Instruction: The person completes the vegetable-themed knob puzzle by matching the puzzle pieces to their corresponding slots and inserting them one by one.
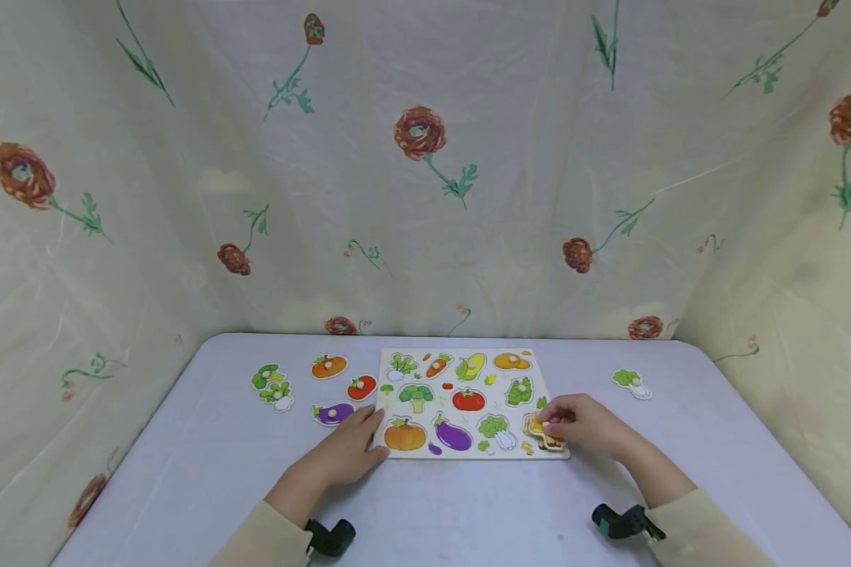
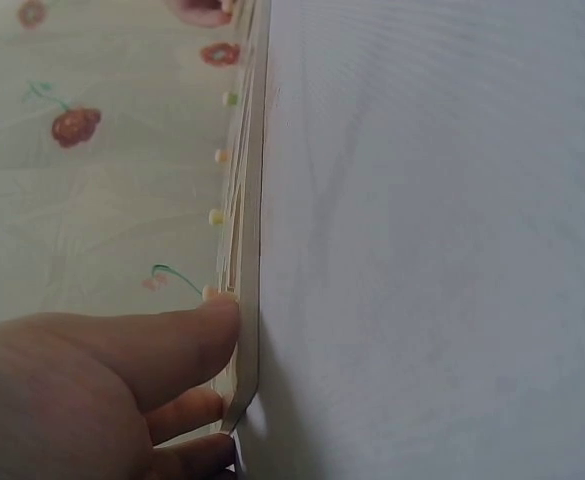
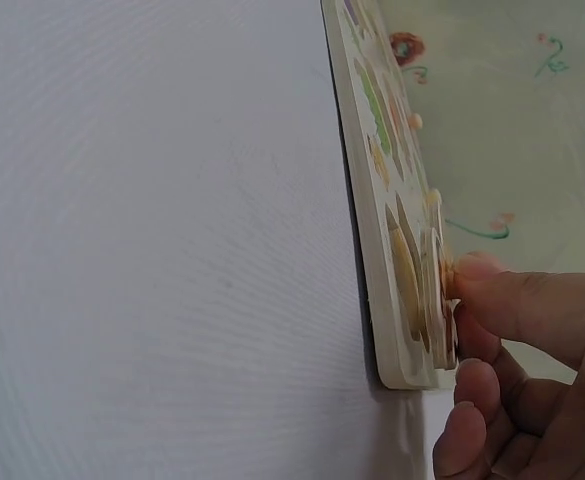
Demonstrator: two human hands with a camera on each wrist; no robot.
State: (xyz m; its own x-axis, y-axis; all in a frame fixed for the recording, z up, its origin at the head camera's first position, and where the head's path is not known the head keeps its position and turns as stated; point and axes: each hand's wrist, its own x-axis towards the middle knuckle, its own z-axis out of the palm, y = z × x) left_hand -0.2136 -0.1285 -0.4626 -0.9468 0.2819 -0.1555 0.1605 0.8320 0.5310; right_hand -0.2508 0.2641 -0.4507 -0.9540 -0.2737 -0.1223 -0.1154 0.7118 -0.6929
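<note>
Right grip (image 1: pixel 585 424) pinches flat piece (image 1: pixel 535 428); yellow, pale-edged.

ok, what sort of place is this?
Probably a staged recording booth, not a lived-in room: flowered curtain behind and beside the table, a puzzle laid out, and wrist cameras on the person.

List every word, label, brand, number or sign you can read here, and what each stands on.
No readable text anywhere.
Puzzle board: vegetable pictures, no lettering visible.
Loose pumpkin piece: picture only.
Backdrop: printed flowers, no words.
Black wrist devices: any markings are too small to read.
</note>
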